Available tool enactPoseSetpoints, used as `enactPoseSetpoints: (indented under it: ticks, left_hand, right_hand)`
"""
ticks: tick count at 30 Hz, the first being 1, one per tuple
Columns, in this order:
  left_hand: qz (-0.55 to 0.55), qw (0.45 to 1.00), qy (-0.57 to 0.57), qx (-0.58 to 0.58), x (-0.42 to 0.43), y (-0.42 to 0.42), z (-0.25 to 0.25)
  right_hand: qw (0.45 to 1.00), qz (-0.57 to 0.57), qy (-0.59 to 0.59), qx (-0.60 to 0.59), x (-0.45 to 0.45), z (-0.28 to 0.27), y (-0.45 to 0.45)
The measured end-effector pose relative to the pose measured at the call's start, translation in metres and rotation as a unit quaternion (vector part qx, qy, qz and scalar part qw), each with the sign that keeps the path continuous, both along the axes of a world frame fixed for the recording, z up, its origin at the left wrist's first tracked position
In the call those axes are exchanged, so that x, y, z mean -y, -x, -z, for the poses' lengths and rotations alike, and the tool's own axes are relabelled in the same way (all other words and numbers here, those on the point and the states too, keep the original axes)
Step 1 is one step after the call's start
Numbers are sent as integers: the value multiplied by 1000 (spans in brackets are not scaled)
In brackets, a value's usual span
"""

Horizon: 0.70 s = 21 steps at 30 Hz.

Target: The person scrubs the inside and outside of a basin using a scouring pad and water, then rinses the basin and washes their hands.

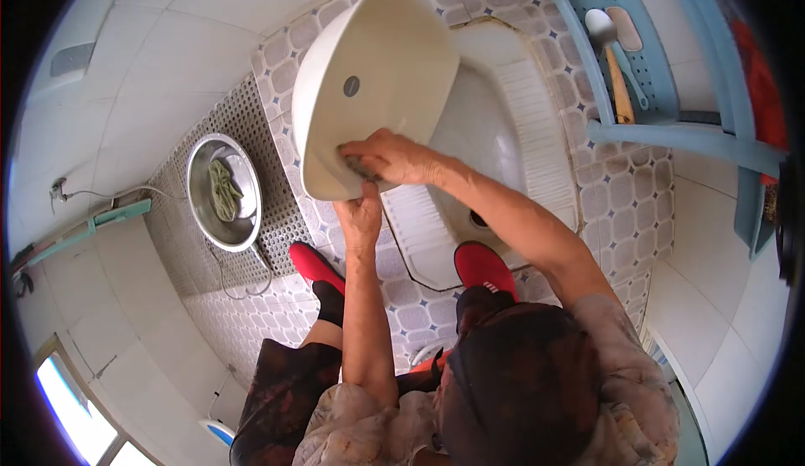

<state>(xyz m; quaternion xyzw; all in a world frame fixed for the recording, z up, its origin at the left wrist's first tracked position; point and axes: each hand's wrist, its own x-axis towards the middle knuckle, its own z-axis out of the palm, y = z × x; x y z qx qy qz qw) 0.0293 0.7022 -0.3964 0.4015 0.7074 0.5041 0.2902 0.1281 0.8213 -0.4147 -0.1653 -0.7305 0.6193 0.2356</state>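
Note:
A cream plastic tub (394,55) with a small grey round label is tipped on its side above the squat toilet, its opening facing me. My left hand (361,214) is closed around its near rim. Inside, my right hand (390,157) presses a small dark grey scrubbing pad (360,166) against the wall near that rim. The fingers cover much of the pad, so its exact kind is unclear. Below and to the right of the tub lies the white squat toilet (503,122), partly hidden by the tub and my right forearm.
On a perforated mat (281,160) at the left stands a metal basin (197,206) holding a green cloth (225,189). A shower hose (117,192) runs along the left wall. A blue rack (579,38) at the right holds a ladle (599,26). My red shoes (485,266) flank the toilet's near end.

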Motion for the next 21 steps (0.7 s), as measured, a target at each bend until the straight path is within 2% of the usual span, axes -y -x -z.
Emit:
enactPoseSetpoints:
  ticks: [1,3,5,6,8,9,11,12,15,16,17,19,21]
  left_hand:
    - [-18,996,9,89,4,-1,-2]
    - [-15,993,26,111,1,2,-1]
    - [-62,993,-7,99,-4,-3,-1]
    - [-62,993,-7,100,-7,-5,-7]
    - [-31,997,29,-62,-14,-9,-24]
    - [-30,997,28,-62,-13,-9,-25]
    - [-84,996,13,-36,-13,-6,-30]
    - [-78,996,24,-25,-12,-3,-35]
    - [-42,993,56,-92,-10,-4,-46]
    - [-41,993,58,-91,-13,-8,-55]
    - [-33,991,49,-119,-14,-12,-67]
    - [-26,988,35,-151,-22,-14,-91]
    - [15,959,153,-237,-27,-11,-111]
  right_hand:
    - [999,18,-26,15,-2,23,-2]
    - [997,38,-56,27,-2,32,-6]
    - [981,125,71,131,7,26,-11]
    - [981,125,71,133,19,19,-8]
    - [982,168,-62,64,47,5,3]
    - [981,169,-63,64,51,7,1]
    - [974,138,-146,107,53,18,-1]
    - [945,156,-251,141,52,27,-10]
    - [913,200,-311,173,35,48,-24]
    - [874,240,-365,214,26,55,-30]
    - [875,239,-362,216,15,63,-40]
    - [861,320,-326,224,-8,73,-59]
    - [874,324,-295,207,-12,77,-76]
